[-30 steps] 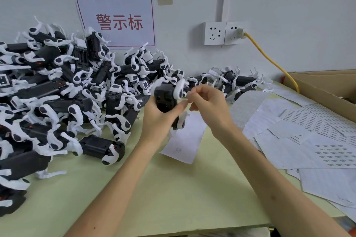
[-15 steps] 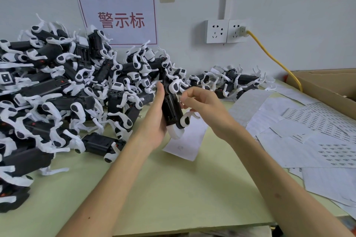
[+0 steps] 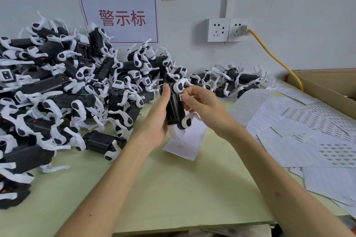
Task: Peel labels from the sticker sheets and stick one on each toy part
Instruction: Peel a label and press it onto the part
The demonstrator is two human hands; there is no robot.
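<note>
**Step in hand:** applying 1 label. The left hand [image 3: 159, 121] grips a black-bodied, white-legged plastic toy part [image 3: 176, 110], held upright above the table, with the thumb lying up its left flank. The right hand [image 3: 202, 106] pinches a small white printed label [image 3: 181, 97] between thumb and forefinger, against the upper right edge of the black body. Whether the label already adheres cannot be told.

**Recommendation:** hold the toy part firmly in the left hand so the body does not twist. Lay 1 edge of the label down first, square to the body's edge, then sweep the thumb across to press out air. Keep it clear of the white leg joint just above. In my judgement the risk is that the label creases, or sticks to the fingertip on release.

**Surface:** a pale green tabletop [image 3: 173, 188].
- A large heap of black-and-white toy parts [image 3: 57, 92] fills its left side.
- A smaller cluster [image 3: 233, 81] lies at the back, near the wall.
- White paper sticker sheets [image 3: 308, 132] overlap on the right, some showing rows of labels.
- 1 loose white slip [image 3: 185, 146] lies beneath the hands.
- An open brown cardboard box [image 3: 327, 84] sits at far right.

**Room:** a grey-white wall carries a red-lettered white sign [image 3: 119, 15] and 2 white sockets [image 3: 227, 30]. A yellow cable [image 3: 275, 57] is plugged into the right one.
</note>
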